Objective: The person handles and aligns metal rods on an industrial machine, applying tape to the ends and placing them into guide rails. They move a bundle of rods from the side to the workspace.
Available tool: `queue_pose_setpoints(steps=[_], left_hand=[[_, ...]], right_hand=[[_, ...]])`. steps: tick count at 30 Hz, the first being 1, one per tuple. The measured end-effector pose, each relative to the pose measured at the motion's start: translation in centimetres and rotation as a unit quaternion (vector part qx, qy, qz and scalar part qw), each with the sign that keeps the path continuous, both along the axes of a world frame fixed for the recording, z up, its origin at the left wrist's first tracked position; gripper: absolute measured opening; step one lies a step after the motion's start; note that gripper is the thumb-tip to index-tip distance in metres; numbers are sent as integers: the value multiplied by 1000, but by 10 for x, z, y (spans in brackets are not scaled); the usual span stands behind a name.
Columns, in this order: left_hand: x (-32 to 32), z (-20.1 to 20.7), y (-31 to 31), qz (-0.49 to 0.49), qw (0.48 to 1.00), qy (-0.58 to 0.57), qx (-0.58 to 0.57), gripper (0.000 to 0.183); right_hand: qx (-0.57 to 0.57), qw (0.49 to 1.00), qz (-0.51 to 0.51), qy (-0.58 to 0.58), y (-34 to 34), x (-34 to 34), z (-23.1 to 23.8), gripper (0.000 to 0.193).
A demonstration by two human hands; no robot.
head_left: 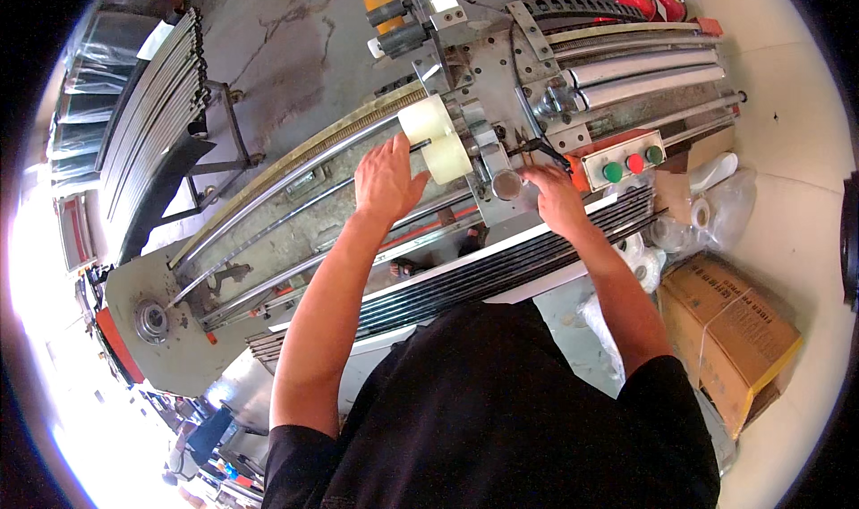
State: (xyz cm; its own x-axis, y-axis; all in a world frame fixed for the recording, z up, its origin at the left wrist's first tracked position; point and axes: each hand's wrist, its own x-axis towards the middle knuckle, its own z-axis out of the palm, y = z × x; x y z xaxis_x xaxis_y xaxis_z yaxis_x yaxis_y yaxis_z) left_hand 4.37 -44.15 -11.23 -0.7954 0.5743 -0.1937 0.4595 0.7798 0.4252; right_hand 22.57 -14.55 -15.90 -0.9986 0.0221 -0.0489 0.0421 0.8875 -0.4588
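Two pale cream rollers (pixel 446 158) sit side by side on the machine's metal head (pixel 479 138). My left hand (pixel 385 182) lies over a thin metal rod (pixel 313 207) just left of them, fingers curled on it and thumb apart. The rod's dark end reaches the gap between the rollers. My right hand (pixel 557 196) is just right of a round metal knob (pixel 507 185), below a black cable (pixel 550 151). Its index finger stretches toward the knob and nothing shows in its grasp; whether it touches the knob I cannot make out.
An orange control box (pixel 617 162) with green and red buttons stands right of my right hand. Dark rods (pixel 447 290) lie along the machine's near side. A cardboard box (pixel 729 330) stands at right. Many metal tubes (pixel 157 115) rest on a rack at left.
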Motion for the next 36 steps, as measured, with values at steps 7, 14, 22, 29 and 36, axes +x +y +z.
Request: queue_pose_setpoints(steps=[7, 14, 22, 29, 36], left_hand=[[-27, 2, -14, 35, 978, -140, 149, 92], [-46, -2, -3, 8, 969, -206, 134, 88], [-53, -19, 2, 36, 933, -287, 216, 81], [-54, 21, -3, 90, 882, -380, 263, 64], [-52, 52, -10, 86, 869, -404, 272, 27]], right_hand=[[60, 992, 106, 36, 20, -13, -35, 38], [114, 978, 143, 104, 27, -16, -45, 35], [50, 995, -9, 87, 5, -11, -43, 25], [-271, 893, -325, 151, -67, 38, 25, 31], [-522, 820, -219, 91, -141, -20, 90, 36]])
